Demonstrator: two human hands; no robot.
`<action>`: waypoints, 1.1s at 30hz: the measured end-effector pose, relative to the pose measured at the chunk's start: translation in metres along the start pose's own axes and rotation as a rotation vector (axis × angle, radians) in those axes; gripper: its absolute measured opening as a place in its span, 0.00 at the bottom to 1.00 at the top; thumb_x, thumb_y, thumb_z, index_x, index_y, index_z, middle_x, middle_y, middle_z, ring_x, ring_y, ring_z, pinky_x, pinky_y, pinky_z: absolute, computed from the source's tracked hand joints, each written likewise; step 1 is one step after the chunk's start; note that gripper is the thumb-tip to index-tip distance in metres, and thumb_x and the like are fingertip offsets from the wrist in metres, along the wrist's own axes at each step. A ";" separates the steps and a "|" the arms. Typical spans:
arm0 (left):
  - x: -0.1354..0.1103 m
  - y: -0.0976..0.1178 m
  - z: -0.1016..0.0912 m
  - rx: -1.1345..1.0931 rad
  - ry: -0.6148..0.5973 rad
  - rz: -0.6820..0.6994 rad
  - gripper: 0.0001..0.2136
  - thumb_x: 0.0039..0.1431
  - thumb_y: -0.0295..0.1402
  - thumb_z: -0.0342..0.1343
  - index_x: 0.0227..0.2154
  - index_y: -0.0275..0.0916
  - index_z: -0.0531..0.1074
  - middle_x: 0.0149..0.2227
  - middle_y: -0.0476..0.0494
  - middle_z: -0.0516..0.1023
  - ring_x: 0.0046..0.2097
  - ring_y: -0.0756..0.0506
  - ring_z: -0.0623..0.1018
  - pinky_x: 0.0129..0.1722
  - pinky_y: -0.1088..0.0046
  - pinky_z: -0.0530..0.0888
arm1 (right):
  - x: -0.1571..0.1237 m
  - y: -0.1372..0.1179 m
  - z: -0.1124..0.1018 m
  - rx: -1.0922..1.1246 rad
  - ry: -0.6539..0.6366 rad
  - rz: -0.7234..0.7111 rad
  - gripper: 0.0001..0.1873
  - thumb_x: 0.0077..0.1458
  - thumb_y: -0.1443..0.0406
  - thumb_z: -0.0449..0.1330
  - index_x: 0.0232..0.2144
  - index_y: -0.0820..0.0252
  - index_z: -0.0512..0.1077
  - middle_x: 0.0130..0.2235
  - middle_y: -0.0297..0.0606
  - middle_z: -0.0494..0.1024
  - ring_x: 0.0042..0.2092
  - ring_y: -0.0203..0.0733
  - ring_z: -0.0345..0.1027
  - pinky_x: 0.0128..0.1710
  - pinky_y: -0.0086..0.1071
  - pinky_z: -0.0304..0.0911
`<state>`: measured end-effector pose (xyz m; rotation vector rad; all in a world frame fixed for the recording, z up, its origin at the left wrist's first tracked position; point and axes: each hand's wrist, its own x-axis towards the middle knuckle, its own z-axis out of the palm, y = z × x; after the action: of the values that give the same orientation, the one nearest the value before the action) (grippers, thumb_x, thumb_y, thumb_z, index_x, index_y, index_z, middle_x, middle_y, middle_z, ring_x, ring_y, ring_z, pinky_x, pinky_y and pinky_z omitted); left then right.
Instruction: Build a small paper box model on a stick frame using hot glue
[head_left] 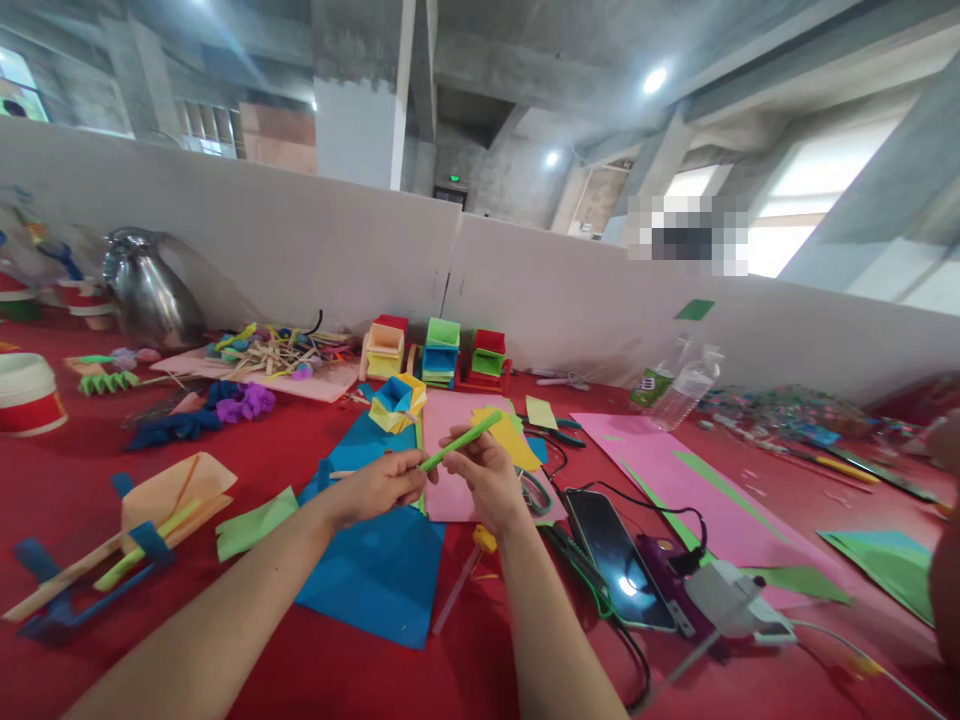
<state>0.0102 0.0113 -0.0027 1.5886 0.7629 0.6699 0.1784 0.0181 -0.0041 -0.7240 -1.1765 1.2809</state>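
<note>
A narrow green paper strip (466,438), looking folded or rolled, slants up to the right over the middle of the table. My left hand (386,485) pinches its lower end. Around its middle the fingers of my right hand (484,475) are closed, thumb against the strip. Beneath my hands lie blue paper (375,590) and a pink sheet (454,410), with yellow paper (517,440) close to my right hand. A yellow-and-blue folded paper piece (397,402) sits just beyond. A glue gun (484,540) with a clear stick is partly hidden by my right forearm.
Small coloured paper boxes (441,352) stand by the white partition (540,290). To the right are a phone (619,560), a power strip with cables (720,600), pliers (555,430) and a plastic bottle (690,388). A metal jug (154,295) and paper cup (28,395) stand left.
</note>
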 end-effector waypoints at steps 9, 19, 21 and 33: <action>0.000 -0.002 0.005 -0.018 0.028 0.000 0.13 0.57 0.44 0.45 0.28 0.38 0.59 0.19 0.57 0.57 0.20 0.56 0.54 0.18 0.80 0.50 | -0.002 0.004 0.004 -0.050 -0.090 -0.046 0.17 0.41 0.68 0.65 0.36 0.58 0.66 0.27 0.31 0.74 0.25 0.33 0.66 0.29 0.31 0.61; -0.001 0.001 0.007 -0.245 0.005 -0.061 0.09 0.56 0.40 0.47 0.30 0.38 0.62 0.18 0.57 0.56 0.17 0.56 0.51 0.14 0.81 0.46 | -0.001 0.002 0.006 -0.014 -0.108 -0.038 0.18 0.42 0.67 0.64 0.38 0.58 0.66 0.27 0.30 0.73 0.24 0.33 0.66 0.29 0.31 0.61; -0.001 0.001 0.007 -0.276 0.003 -0.071 0.09 0.56 0.39 0.48 0.30 0.38 0.62 0.18 0.57 0.56 0.16 0.57 0.51 0.14 0.81 0.46 | -0.001 0.002 0.006 -0.031 -0.107 -0.034 0.19 0.41 0.68 0.65 0.38 0.58 0.66 0.27 0.30 0.73 0.25 0.33 0.66 0.29 0.31 0.61; 0.001 -0.005 0.008 -0.218 -0.017 -0.055 0.12 0.56 0.42 0.47 0.33 0.38 0.63 0.18 0.57 0.56 0.18 0.56 0.51 0.14 0.81 0.47 | 0.000 0.001 0.006 -0.069 0.048 -0.048 0.15 0.41 0.64 0.65 0.35 0.60 0.70 0.26 0.31 0.74 0.24 0.31 0.63 0.26 0.28 0.58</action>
<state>0.0167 0.0075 -0.0093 1.3690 0.6939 0.6749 0.1726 0.0168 -0.0035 -0.7684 -1.1965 1.1816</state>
